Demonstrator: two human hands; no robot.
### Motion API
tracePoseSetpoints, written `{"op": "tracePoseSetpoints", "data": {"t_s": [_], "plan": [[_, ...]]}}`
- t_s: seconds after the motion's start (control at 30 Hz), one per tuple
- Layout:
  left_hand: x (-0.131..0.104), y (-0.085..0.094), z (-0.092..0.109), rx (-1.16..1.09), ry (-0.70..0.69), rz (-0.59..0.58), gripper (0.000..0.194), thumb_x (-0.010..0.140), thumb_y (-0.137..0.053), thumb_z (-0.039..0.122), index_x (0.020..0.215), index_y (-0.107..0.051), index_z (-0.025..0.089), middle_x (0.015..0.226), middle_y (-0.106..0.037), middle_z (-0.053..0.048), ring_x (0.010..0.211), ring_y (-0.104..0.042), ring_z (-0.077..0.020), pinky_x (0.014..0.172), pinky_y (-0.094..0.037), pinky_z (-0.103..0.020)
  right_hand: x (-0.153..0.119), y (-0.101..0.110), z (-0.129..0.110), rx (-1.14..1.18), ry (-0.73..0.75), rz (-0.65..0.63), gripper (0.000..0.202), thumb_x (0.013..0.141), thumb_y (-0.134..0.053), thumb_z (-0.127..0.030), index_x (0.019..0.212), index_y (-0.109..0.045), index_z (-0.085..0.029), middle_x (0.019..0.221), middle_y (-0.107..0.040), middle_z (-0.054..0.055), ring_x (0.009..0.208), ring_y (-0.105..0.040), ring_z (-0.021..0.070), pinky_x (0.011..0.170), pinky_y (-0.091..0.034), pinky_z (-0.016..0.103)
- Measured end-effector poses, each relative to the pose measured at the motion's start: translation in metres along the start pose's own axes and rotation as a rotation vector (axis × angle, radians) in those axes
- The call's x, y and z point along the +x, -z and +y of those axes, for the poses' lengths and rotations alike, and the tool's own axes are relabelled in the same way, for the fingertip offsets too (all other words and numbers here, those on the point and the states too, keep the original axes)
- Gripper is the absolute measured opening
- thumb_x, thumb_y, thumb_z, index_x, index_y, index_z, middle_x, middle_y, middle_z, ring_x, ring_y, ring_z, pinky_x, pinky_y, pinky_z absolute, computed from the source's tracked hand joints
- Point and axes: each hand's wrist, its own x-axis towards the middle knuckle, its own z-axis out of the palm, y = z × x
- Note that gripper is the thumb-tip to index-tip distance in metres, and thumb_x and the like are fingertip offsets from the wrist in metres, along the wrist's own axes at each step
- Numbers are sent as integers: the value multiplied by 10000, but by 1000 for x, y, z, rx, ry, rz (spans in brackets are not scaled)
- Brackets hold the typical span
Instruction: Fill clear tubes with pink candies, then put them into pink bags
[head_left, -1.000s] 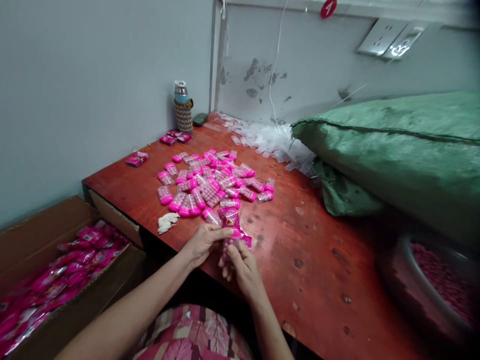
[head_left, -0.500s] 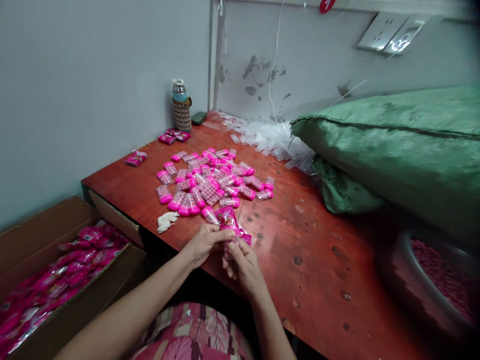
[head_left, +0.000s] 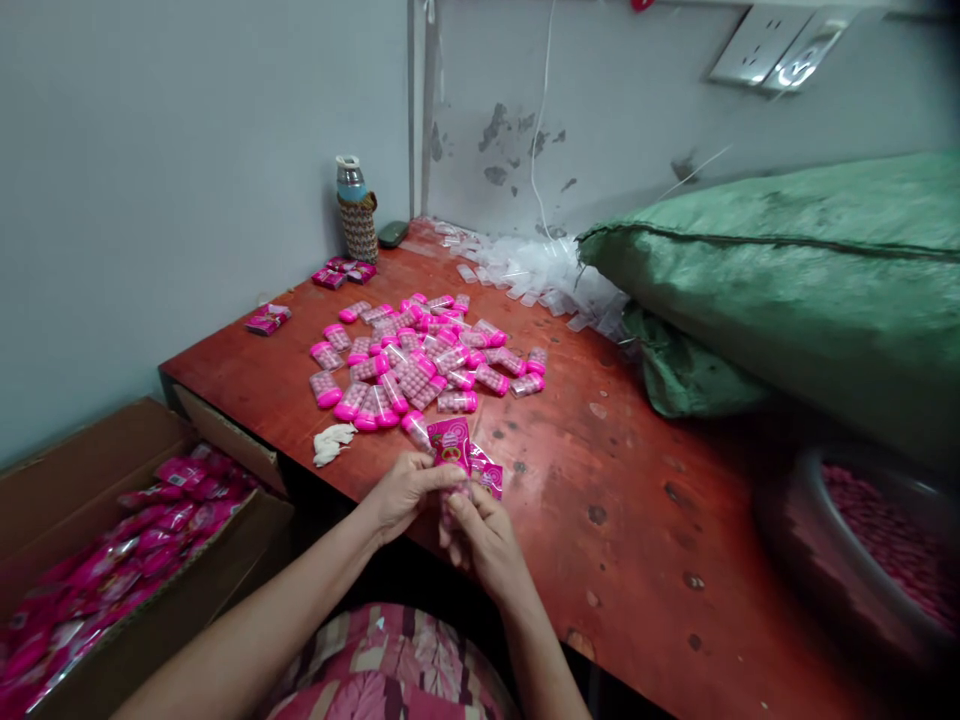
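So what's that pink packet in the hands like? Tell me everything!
The packet is a small, flat, bright pink pouch of shiny, plastic-looking film, with a round picture printed on its front; the print is too small to read. It stands upright over the near edge of the red table. The left hand pinches it from the left, and the right hand grips it from below, so its bottom is hidden by fingers. Another pink piece peeks out just right of it.
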Motion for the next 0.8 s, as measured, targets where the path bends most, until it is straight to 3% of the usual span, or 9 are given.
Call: {"op": "tracePoseSetpoints", "data": {"t_s": [0.07, 0.17, 0.43, 0.6, 0.73, 0.8], "plan": [[-1, 3, 4, 37, 29, -43, 214, 669, -646, 247, 593, -603, 52, 460, -578, -57, 395, -539, -131, 413, -437, -230, 0, -1, 1, 91, -40, -35, 297, 823, -428, -465, 734, -432, -182, 504, -515, -49, 299, -366, 41, 290, -245, 148], [-1, 4, 4, 58, 14, -56, 225, 697, -618, 268, 627, -606, 55, 456, -575, -52, 372, -529, -138, 391, -423, -241, 1, -3, 2, 58, -8, 31, 282, 824, -441, -449, 752, -448, -177, 529, -522, -46, 337, -411, 45, 315, -281, 144], [1, -11, -20, 9, -114, 219, 226, 648, -664, 297, 611, -560, 100, 418, -512, 14, 314, -469, -111, 311, -376, -217, 1, -2, 8, -161, 75, 240, 246, 809, -475, -427, 758, -489, -187, 540, -517, -50, 391, -452, 64, 361, -344, 165], [-5, -11, -20, -58, -63, 124, 300, 692, -608, 390, 606, -529, 113, 400, -477, 21, 303, -467, -125, 322, -396, -252, 0, 0, 13, 105, -17, 113, 285, 813, -455, -454, 754, -480, -176, 574, -550, -30, 370, -447, 56, 332, -326, 157], [-7, -3, -14, -106, -82, 158, 290, 704, -601, 385, 638, -528, 112, 465, -500, 12, 332, -444, -90, 324, -362, -216, -4, -2, 11, 236, 31, 72, 278, 822, -481, -383, 1017, -480, -184, 817, -606, 35, 605, -578, 106, 520, -460, 218], [-7, -3, -16, -126, -65, 132, 285, 697, -612, 377, 633, -532, 111, 469, -479, 23, 342, -428, -82, 339, -363, -220, -4, -3, 10, 282, 54, 111, 276, 816, -501, -358, 1033, -460, -192, 780, -611, 24, 595, -584, 113, 545, -470, 239]]}}
